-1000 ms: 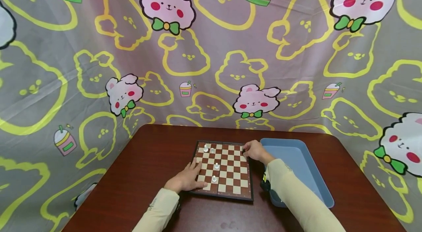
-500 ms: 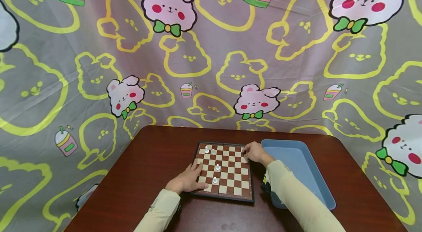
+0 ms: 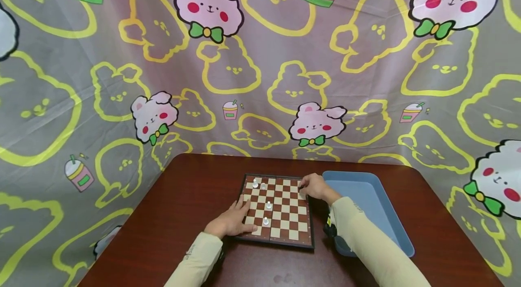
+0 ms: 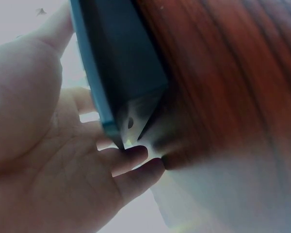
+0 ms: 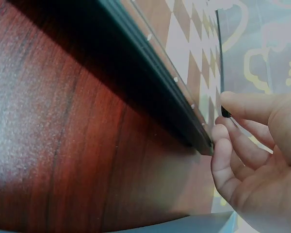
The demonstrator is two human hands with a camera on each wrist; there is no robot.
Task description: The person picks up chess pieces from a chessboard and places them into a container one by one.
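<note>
A brown-and-cream chessboard [image 3: 287, 208] with a dark rim lies on the table. Over its left edge rests my left hand [image 3: 231, 221], fingers straight and spread; the left wrist view has its palm beside the board's dark side wall [image 4: 126, 58]. At the board's far right corner, my right hand [image 3: 316, 186] pinches a small black chess piece [image 5: 225, 112] between thumb and fingers. Most of that piece is hidden by the fingers. Several white chess pieces stand on the left half, among them a pawn [image 3: 266, 221] near the front and another piece [image 3: 255, 184] at the back.
To the right of the board, a shallow blue tray [image 3: 362, 196] sits partly under my right forearm. The dark reddish wooden table [image 3: 191, 187] reaches back to a patterned cloth backdrop [image 3: 252, 74] behind and at both sides.
</note>
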